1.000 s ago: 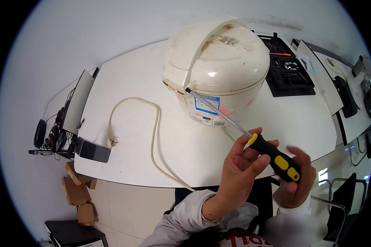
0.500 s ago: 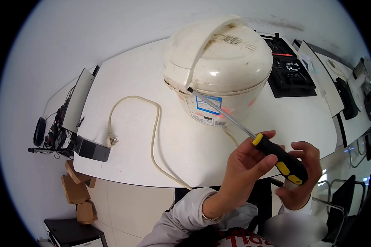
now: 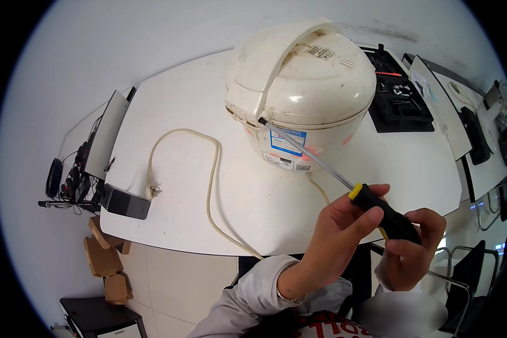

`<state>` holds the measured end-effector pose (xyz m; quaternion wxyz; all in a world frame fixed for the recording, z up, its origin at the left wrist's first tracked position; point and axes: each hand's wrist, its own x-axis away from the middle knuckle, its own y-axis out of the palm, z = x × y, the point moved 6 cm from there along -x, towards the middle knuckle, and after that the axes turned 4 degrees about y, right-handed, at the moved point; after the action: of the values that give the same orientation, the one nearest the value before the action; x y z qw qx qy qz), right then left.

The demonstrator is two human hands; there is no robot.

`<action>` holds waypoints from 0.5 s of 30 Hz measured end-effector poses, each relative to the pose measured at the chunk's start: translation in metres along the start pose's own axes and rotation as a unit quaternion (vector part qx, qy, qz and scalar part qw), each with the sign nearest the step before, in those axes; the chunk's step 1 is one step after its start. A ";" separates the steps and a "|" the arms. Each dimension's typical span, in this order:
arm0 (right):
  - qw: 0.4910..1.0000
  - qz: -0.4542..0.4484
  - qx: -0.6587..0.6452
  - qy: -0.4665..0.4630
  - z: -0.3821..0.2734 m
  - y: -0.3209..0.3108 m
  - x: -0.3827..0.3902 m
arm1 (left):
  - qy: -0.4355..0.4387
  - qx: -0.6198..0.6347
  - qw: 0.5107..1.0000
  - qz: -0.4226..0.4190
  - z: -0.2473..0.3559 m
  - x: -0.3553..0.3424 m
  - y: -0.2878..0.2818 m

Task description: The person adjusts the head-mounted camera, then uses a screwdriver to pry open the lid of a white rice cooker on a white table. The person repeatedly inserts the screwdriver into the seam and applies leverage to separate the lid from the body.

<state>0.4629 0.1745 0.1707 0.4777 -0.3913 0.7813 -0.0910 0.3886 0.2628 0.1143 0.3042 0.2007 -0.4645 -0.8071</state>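
Observation:
A stained white rice cooker (image 3: 315, 84) with a curved carrying handle stands at the middle back of the table. I hold a long screwdriver (image 3: 380, 209) with a black and yellow grip. My left hand (image 3: 343, 225) closes round the front of that grip, near the yellow collar. Around its rear end are the fingers of my right hand (image 3: 414, 245). The metal shaft slants up to the left, and its dark tip meets the cooker at the lower end of the handle. Whether the tip sits in a screw is hidden.
On the white table (image 3: 169, 186) a cream power cord (image 3: 211, 186) with its plug curves left of the cooker. A black tool case (image 3: 400, 101) lies open at the back right. A dark grey box (image 3: 125, 201) sits by the left edge; cardboard boxes (image 3: 102, 256) are below it.
The screwdriver's grip has turned about its length, so its yellow patches are mostly out of sight. My right hand has closed in on its end. The cooker appears shifted slightly right.

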 end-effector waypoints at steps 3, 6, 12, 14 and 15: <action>0.996 0.014 -0.076 0.036 -0.001 -0.002 -0.006 | 0.029 -0.012 0.999 0.010 0.008 0.001 0.004; 0.971 0.018 -0.173 0.165 0.018 0.002 0.009 | 0.035 -0.006 0.999 0.013 0.009 0.002 0.002; 0.995 0.018 -0.063 0.069 0.012 -0.006 0.008 | 0.048 0.013 0.999 -0.002 0.008 0.005 0.009; 0.999 -0.004 -0.038 0.034 0.004 -0.003 0.004 | 0.037 0.012 0.999 -0.005 0.006 0.006 0.008; 1.000 -0.023 -0.020 0.006 0.001 -0.001 0.002 | 0.024 0.015 1.000 -0.004 0.004 0.006 0.005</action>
<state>0.4639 0.1729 0.1689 0.4630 -0.4178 0.7766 -0.0888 0.3830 0.2592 0.1205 0.3091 0.2267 -0.4684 -0.7960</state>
